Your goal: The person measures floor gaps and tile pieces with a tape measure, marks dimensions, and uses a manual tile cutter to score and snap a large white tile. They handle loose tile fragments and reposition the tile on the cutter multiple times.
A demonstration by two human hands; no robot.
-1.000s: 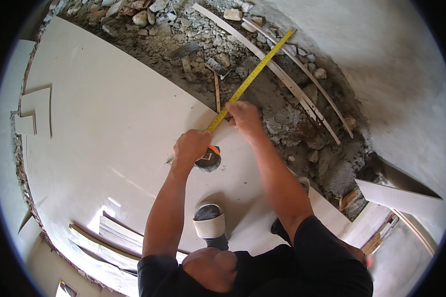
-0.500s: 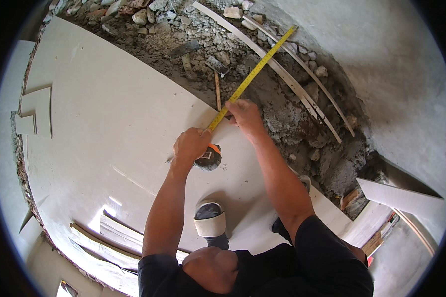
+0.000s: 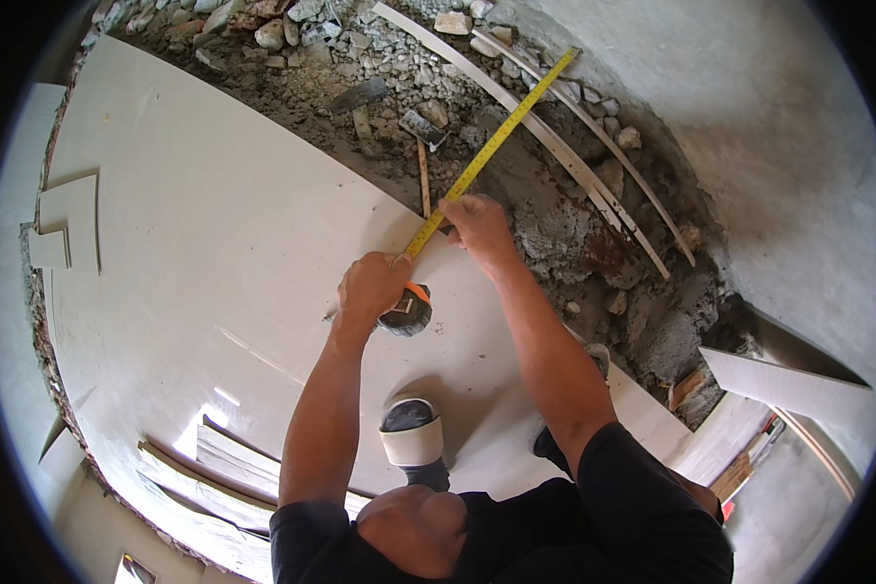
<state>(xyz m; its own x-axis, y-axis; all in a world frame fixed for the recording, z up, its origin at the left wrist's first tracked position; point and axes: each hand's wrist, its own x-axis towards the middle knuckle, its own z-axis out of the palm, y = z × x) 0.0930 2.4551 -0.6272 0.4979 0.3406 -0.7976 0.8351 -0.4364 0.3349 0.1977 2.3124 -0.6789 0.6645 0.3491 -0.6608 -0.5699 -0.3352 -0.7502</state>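
A yellow tape measure [image 3: 504, 133] is drawn out over the edge of the pale tiled floor [image 3: 234, 195] and across a strip of rubble, its far end at the foot of the grey wall. My left hand [image 3: 372, 282] is closed on the tape near its case, a black and orange body [image 3: 406, 311] showing just below the fingers. With thumb and fingers my right hand [image 3: 475, 222] pinches the blade at the tile edge. Beside that hand a hammer [image 3: 423, 175] with a wooden handle lies on the dirt.
Broken stone and mortar [image 3: 360, 58] fill the uncovered strip. Two long thin pale strips [image 3: 545, 136] lie across it under the tape. Cut tile pieces [image 3: 73, 219] rest at the left, more offcuts [image 3: 224, 467] at lower left. A tile piece [image 3: 784, 380] leans at the right wall [image 3: 779, 146].
The view has shifted very slightly. Both hands keep their hold on the tape, which stays stretched toward the wall.
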